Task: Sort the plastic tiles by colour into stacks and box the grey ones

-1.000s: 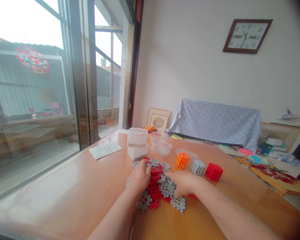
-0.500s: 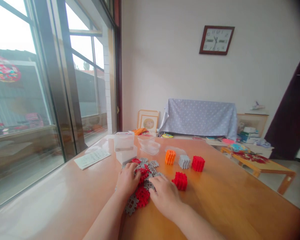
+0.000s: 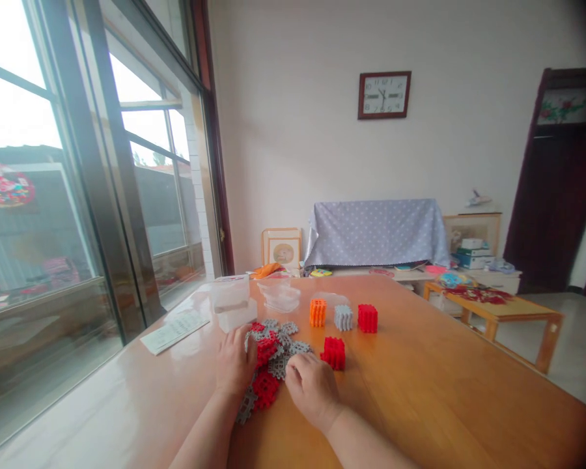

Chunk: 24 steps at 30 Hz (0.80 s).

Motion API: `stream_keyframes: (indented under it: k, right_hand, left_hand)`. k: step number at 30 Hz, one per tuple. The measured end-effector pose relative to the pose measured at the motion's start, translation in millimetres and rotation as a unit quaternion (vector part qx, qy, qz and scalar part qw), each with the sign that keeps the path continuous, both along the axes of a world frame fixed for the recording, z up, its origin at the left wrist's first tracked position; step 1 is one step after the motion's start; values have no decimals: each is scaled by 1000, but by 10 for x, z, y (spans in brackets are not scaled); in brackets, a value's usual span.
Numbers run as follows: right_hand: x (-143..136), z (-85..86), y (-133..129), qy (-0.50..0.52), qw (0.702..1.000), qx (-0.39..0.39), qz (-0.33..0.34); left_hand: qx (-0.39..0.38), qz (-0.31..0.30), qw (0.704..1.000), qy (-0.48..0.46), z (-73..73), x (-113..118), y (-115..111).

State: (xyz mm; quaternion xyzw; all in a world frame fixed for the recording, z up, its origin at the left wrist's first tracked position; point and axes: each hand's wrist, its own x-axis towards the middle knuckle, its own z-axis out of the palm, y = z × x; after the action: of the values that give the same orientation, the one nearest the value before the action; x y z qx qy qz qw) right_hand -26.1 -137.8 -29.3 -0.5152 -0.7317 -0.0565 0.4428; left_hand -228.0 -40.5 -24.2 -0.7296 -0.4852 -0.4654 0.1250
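Observation:
A loose pile of red and grey plastic interlocking pieces, square with notched edges, lies on the wooden table. My left hand is at the pile's left side, with a grey interlocking piece between its thumb and fingers. At the right edge of the pile, my right hand has its fingers curled in; what they hold, if anything, is hidden. Just beyond the right hand lies a red stack of such pieces. Farther back stand an orange stack, a light grey stack and another red stack.
Clear plastic containers and a whitish box stand behind the pile. A printed sheet lies at the left, near the window. Beyond the table are a cloth-covered object and a low wooden table.
The camera view has shifted, so the scene sits farther left. My left hand has drawn to the pile's left edge, and the right hand's fingers have curled tighter. The stacks stay put.

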Motion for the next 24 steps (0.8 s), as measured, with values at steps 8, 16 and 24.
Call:
stream_keyframes:
  k: [8, 16, 24]
  right_hand:
    - [394, 207, -125, 387, 922, 19, -7]
    - [1065, -68, -248, 632, 762, -129, -61]
    - [1309, -101, -95, 647, 714, -266, -31]
  left_hand:
    - [-86, -134, 965, -208, 310, 490, -360]
    - [-454, -298, 674, -501, 223, 1380, -863]
    - [-540, -287, 578, -539, 210, 1668, -770]
